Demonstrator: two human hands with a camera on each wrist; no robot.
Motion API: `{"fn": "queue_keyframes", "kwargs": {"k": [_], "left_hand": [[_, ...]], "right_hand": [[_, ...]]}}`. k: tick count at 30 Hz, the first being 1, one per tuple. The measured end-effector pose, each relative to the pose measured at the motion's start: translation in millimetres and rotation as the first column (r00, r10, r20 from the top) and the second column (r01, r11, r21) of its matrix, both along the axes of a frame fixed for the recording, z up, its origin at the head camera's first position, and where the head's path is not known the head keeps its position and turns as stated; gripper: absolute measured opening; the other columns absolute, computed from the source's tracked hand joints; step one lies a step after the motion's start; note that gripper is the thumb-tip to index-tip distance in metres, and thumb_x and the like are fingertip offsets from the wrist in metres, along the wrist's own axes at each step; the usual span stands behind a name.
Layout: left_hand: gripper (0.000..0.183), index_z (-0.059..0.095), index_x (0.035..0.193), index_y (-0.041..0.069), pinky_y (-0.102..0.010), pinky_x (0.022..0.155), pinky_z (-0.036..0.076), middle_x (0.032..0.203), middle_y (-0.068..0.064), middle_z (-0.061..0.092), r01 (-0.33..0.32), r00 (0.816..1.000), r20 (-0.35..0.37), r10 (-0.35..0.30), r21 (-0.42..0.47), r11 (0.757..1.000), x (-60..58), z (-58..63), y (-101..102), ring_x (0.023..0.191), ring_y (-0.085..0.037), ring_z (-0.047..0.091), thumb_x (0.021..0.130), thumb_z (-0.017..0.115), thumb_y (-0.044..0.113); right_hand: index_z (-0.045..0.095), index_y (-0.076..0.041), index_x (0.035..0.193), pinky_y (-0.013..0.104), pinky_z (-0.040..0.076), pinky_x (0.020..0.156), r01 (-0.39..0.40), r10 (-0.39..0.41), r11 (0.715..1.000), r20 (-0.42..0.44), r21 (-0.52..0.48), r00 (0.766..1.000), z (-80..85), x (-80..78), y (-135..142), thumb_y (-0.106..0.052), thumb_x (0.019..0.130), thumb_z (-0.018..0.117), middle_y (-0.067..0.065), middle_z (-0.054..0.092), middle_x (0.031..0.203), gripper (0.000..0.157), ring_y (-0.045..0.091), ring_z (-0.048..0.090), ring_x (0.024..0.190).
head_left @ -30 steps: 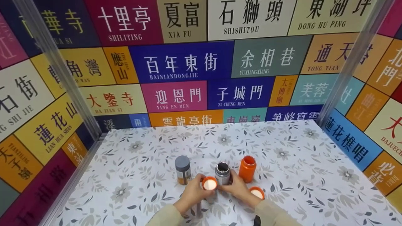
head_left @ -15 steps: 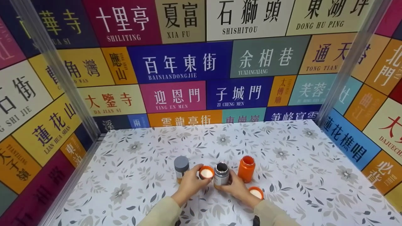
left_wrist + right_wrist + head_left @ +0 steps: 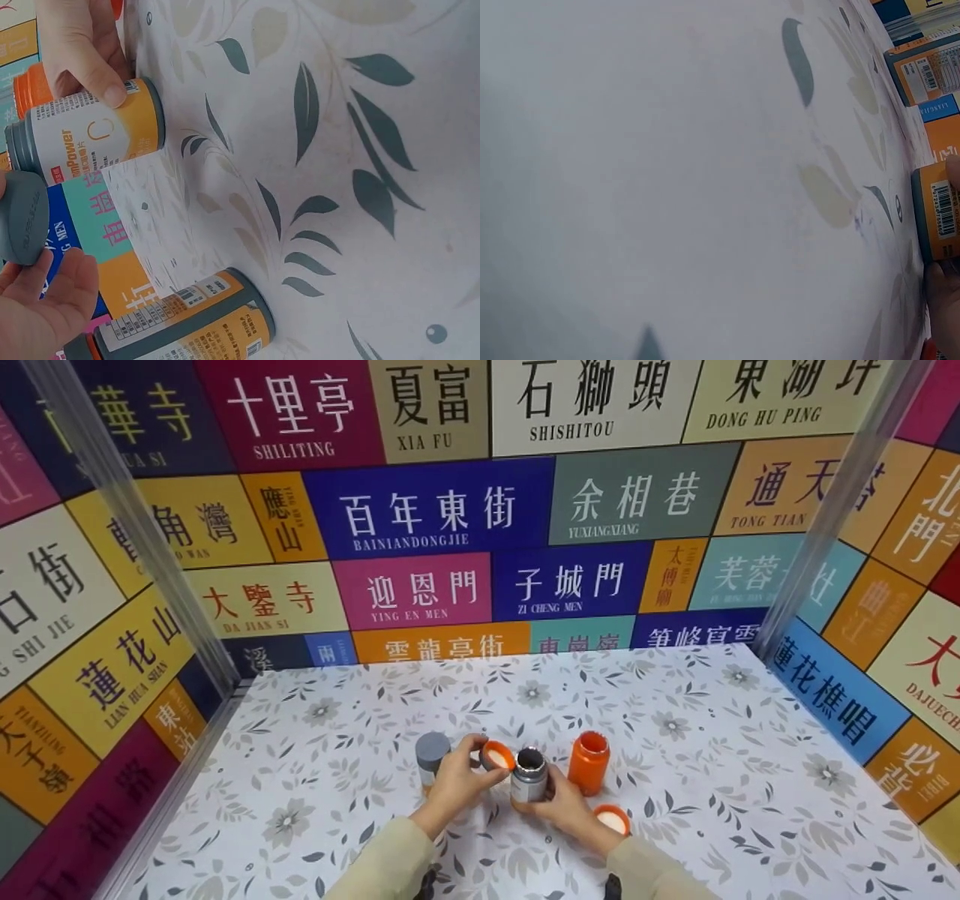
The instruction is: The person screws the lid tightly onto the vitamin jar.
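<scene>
Here, hands [image 3: 453, 781] [image 3: 568, 806] over floral tabletop [image 3: 720, 787], lettered walls [image 3: 637, 506]

The wall [image 3: 427, 514] reads, among others, "SHILITING", "XIA FU", "SHISHITOU", "DONG HU PING", "BAINIANDONGJIE", "YING EN MEN" and "ZI CHENG MEN"; the held bottle [image 3: 86, 139] shows "Power" and "C".

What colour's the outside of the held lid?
Dark grey; the lid shows best in the left wrist view.

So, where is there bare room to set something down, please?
Free: left of the capped bottle, right of the loose cap, and behind the orange bottle toward the wall. Crowded: around the hands and open grey bottle.
</scene>
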State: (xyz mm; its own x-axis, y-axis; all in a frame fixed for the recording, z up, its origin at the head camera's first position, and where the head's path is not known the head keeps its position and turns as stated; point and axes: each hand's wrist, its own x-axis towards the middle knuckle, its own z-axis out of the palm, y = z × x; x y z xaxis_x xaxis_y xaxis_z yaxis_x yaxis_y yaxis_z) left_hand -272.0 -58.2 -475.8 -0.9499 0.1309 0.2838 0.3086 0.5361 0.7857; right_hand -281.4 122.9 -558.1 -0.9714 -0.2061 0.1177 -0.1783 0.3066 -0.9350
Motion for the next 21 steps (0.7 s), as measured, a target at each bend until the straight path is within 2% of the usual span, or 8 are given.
{"fn": "queue_keyframes", "kwargs": {"k": [5, 9, 12, 15, 21], "left_hand": [[0.052, 0.047, 0.103, 0.004, -0.031, 0.071, 0.044, 0.098, -0.009, 0.056, -0.038, 0.997, 0.071, 0.026, 0.168, 0.985, -7.5, -2.4, 6, 0.085, -0.023, 0.054, 0.063, 0.070, 0.027], [0.052, 0.043, 0.104, 0.000, -0.027, 0.069, 0.045, 0.095, -0.013, 0.054, -0.059, 0.988, 0.155, 0.008, 0.332, 0.941, -10.6, -2.7, 13, 0.086, -0.024, 0.054, 0.065, 0.070, 0.023], [0.052, 0.041, 0.103, -0.002, -0.026, 0.068, 0.046, 0.096, -0.015, 0.051, -0.056, 0.985, 0.173, -0.017, 0.410, 0.910, -10.9, -1.1, 20, 0.083, -0.023, 0.056, 0.065, 0.069, 0.020], [0.052, 0.042, 0.103, -0.001, -0.025, 0.067, 0.046, 0.098, -0.015, 0.051, -0.043, 0.986, 0.162, -0.025, 0.407, 0.912, -11.3, 1.8, 25, 0.080, -0.022, 0.056, 0.065, 0.069, 0.022], [0.047, 0.050, 0.103, 0.001, -0.025, 0.067, 0.044, 0.100, -0.011, 0.052, 0.011, 0.996, 0.077, -0.036, 0.294, 0.956, -12.2, 7.4, 30, 0.081, -0.021, 0.054, 0.066, 0.068, 0.025]], "right_hand": [[0.036, -0.003, 0.118, 0.037, 0.035, 0.087, -0.013, 0.013, 1.000, -0.019, -0.017, 1.000, 0.8, 1.2, 0, -0.020, 0.061, 0.072, 0.017, 0.047, 0.115, 0.070, 0.025, 0.047, 0.102], [0.037, -0.003, 0.117, 0.036, 0.036, 0.086, -0.002, 0.003, 1.000, -0.048, 0.009, 0.999, 0.8, 2.0, -1, -0.020, 0.061, 0.072, 0.015, 0.048, 0.114, 0.068, 0.022, 0.048, 0.101], [0.036, -0.005, 0.118, 0.037, 0.035, 0.088, -0.009, 0.009, 1.000, -0.041, 0.004, 0.999, 0.3, 1.7, 0, -0.022, 0.062, 0.072, 0.014, 0.047, 0.116, 0.069, 0.022, 0.046, 0.103], [0.036, -0.007, 0.120, 0.037, 0.033, 0.089, -0.019, 0.019, 1.000, -0.027, -0.011, 0.999, -0.2, 1.2, 1, -0.025, 0.062, 0.071, 0.013, 0.045, 0.118, 0.070, 0.022, 0.044, 0.105], [0.035, -0.005, 0.120, 0.037, 0.031, 0.091, -0.037, 0.036, 0.999, -0.032, -0.039, 0.999, -1.7, 0.8, 1, -0.024, 0.062, 0.071, 0.015, 0.044, 0.119, 0.070, 0.024, 0.043, 0.107]]}}
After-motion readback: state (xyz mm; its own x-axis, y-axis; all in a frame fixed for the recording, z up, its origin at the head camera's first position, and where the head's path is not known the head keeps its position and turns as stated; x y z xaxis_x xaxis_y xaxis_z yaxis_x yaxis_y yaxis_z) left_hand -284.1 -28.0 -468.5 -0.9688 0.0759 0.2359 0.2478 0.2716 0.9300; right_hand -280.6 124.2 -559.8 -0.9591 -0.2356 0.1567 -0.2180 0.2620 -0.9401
